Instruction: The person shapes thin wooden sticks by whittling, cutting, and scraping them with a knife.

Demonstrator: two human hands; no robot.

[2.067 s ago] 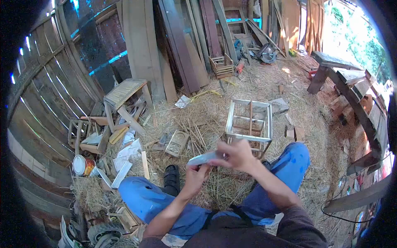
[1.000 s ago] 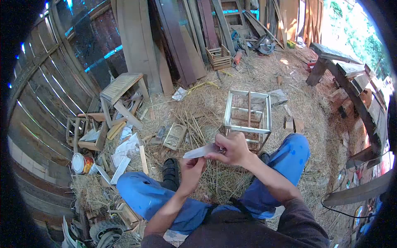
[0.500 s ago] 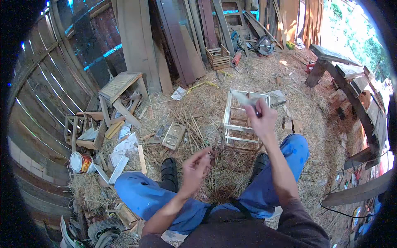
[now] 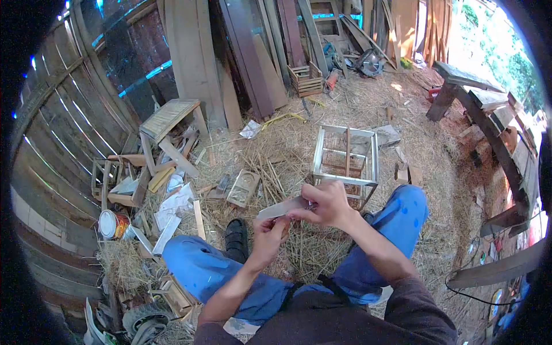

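My right hand (image 4: 329, 205) is closed round the handle of a knife with a broad, pale blade (image 4: 282, 208). The blade points left and lies just above the fingertips of my left hand (image 4: 268, 240). That hand is pinched closed; whatever sits between its fingers is hidden or too small to name. Both hands meet above the straw-covered floor, between my knees. Beyond my right hand stands a small wooden frame (image 4: 318, 158) of pale slats, like a stool frame.
A small slatted table (image 4: 170, 118) stands left among wood scraps, near a paint bucket (image 4: 107, 224). Straw (image 4: 276, 167) and offcuts cover the floor. Long boards (image 4: 244, 57) lean at the back. A heavy wooden bench (image 4: 499, 123) is on the right, with a cable (image 4: 480, 299) below.
My right hand has come down and left with the knife, from above the wooden frame to my left hand. The blade now lies across my left fingertips.
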